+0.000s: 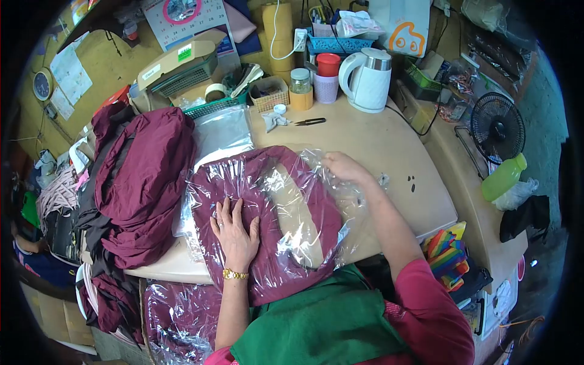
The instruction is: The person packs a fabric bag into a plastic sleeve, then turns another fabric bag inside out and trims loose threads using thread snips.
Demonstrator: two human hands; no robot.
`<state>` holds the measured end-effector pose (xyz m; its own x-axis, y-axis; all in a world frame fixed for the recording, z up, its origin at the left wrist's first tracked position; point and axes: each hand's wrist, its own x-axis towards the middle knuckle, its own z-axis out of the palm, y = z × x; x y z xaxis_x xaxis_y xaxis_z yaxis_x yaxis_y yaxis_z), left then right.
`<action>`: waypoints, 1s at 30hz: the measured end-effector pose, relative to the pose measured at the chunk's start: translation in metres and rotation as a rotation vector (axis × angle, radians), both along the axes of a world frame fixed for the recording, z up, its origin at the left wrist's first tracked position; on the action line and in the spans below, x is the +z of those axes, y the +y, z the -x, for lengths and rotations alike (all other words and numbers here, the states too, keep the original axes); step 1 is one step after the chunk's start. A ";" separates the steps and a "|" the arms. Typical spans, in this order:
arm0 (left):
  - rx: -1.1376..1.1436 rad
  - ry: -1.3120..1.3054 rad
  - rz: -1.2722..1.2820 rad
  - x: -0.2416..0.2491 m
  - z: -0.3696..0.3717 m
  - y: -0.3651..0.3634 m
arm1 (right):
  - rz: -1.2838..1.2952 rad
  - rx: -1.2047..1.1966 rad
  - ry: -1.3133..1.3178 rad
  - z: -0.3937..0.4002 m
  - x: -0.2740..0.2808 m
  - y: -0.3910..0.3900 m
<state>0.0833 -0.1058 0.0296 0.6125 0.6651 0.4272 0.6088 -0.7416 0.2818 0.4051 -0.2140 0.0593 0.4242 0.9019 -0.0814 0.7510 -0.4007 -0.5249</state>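
Observation:
A ring-shaped maroon fabric item (322,213) lies on the table inside a clear plastic bag (293,213), the tabletop showing through its middle. My left hand (236,236), with a gold watch on the wrist, rests flat on the bagged fabric with the fingers spread. At the upper right of the ring, my right hand (344,166) has its fingers closed on the edge of the bag. The plastic there is crinkled and reaches past the fabric. Part of the fabric's lower edge meets the green apron (304,322).
Loose maroon fabric (146,182) is heaped at the left. Flat clear bags (225,134) lie behind the work. Black thread snips (311,121), a white kettle (367,79) and baskets (269,94) stand farther back. A fan (497,126) and green bottle (504,177) are at right.

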 end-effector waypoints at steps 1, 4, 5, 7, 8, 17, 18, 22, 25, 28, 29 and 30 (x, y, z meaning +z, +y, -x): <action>0.006 0.003 0.004 -0.001 0.000 0.000 | -0.081 -0.171 0.485 0.002 0.003 -0.005; 0.006 -0.010 0.005 -0.002 -0.001 0.001 | -0.256 -0.186 1.095 0.007 0.006 -0.017; 0.002 -0.010 0.006 -0.001 -0.001 0.001 | -0.352 -0.013 1.214 0.007 0.005 -0.019; 0.001 -0.020 0.023 0.000 -0.001 0.001 | -0.705 -0.168 1.067 -0.015 -0.004 -0.023; 0.005 -0.020 0.025 0.000 0.000 0.001 | -1.015 -0.336 1.173 -0.033 -0.001 -0.025; -0.144 -0.318 0.053 0.029 -0.004 -0.026 | -0.260 -0.391 0.789 -0.048 -0.032 -0.106; -0.332 -0.308 0.161 0.048 -0.010 -0.044 | -0.332 -0.257 0.975 -0.042 -0.044 -0.102; -0.791 -0.190 0.721 0.065 -0.071 -0.107 | -0.590 0.549 1.625 0.048 0.045 -0.084; -0.755 -0.584 0.856 0.055 -0.140 -0.076 | -0.862 0.251 0.574 0.110 0.134 -0.098; -0.923 -1.159 1.393 0.199 -0.132 -0.060 | -1.144 0.103 0.242 0.126 0.178 -0.129; -0.996 -1.293 1.301 0.227 -0.118 -0.051 | -1.139 0.101 0.241 0.137 0.193 -0.140; -1.095 -1.447 1.292 0.250 -0.104 -0.050 | -1.082 -0.020 0.026 0.149 0.208 -0.152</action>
<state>0.1872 -0.1555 0.2800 0.5966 0.5951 0.5384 -0.7963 0.3554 0.4895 0.2561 -0.3655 0.2670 0.4491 0.4936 0.7448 0.7333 0.2727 -0.6229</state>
